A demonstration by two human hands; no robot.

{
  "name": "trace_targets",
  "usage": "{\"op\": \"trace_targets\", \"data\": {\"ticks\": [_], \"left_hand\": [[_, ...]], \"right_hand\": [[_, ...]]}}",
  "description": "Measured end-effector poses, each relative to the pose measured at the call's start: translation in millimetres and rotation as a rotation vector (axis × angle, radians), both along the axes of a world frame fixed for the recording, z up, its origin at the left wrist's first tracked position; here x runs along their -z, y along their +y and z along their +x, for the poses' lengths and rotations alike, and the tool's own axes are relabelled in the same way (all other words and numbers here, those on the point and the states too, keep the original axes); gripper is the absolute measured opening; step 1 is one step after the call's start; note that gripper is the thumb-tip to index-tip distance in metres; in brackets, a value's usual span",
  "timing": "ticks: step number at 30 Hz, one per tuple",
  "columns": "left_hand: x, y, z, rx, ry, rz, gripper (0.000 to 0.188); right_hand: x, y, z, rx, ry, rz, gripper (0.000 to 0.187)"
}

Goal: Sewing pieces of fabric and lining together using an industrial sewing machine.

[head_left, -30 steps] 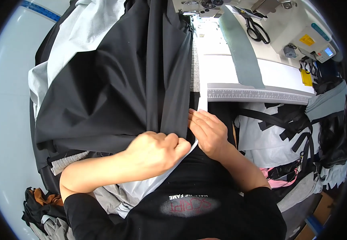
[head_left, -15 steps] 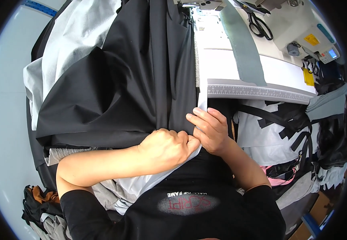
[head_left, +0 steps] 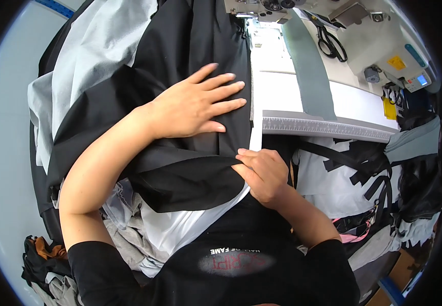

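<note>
Shows as a large sheet of smooth, matte black fabric — draped in long folds, with a loose flap bulging open near the lap. Lies to the left of the white sewing-machine bed, beside a pale grey cloth, with a narrow white strip along the right edge. Sits directly under the left hand: palm down, fingers spread wide, nothing gripped. Extends at the lower right to the right hand: fingers curled, thumb and fingertips closed on the edge; cannot tell of any hold on the strip. Differs from half a second ago in left-hand placement — then fisted beside the right hand, now opened and shifted up the sheet — and in the lower edge, now billowed into the flap.
</note>
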State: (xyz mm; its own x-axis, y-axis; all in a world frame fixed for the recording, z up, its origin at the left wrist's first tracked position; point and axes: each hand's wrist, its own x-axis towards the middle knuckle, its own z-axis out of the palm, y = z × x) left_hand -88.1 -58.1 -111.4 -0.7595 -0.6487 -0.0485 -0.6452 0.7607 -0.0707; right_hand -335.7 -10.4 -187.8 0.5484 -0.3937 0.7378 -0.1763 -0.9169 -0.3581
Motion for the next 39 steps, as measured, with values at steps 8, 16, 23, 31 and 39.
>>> {"op": "trace_targets", "data": {"ticks": [8,16,23,31,39], "left_hand": [[15,25,10,-0.216,0.132,0.162,0.064],[27,-2,22,-0.248,0.208,0.104,0.055],[32,-37,30,-0.296,0.264,0.048,0.048],[41,-79,42,-0.383,0.256,-0.006,0.050],[53,-128,65,-0.427,0.311,-0.105,0.048]], "right_hand": [[-1,4,-3,0.089,-0.016,0.142,0.011],[-2,-29,9,0.122,-0.034,0.104,0.018],[-9,-63,15,0.160,0.014,0.077,0.024],[-25,-108,27,0.175,0.174,0.168,0.032],[-24,-157,51,0.124,0.101,0.140,0.031]]}}
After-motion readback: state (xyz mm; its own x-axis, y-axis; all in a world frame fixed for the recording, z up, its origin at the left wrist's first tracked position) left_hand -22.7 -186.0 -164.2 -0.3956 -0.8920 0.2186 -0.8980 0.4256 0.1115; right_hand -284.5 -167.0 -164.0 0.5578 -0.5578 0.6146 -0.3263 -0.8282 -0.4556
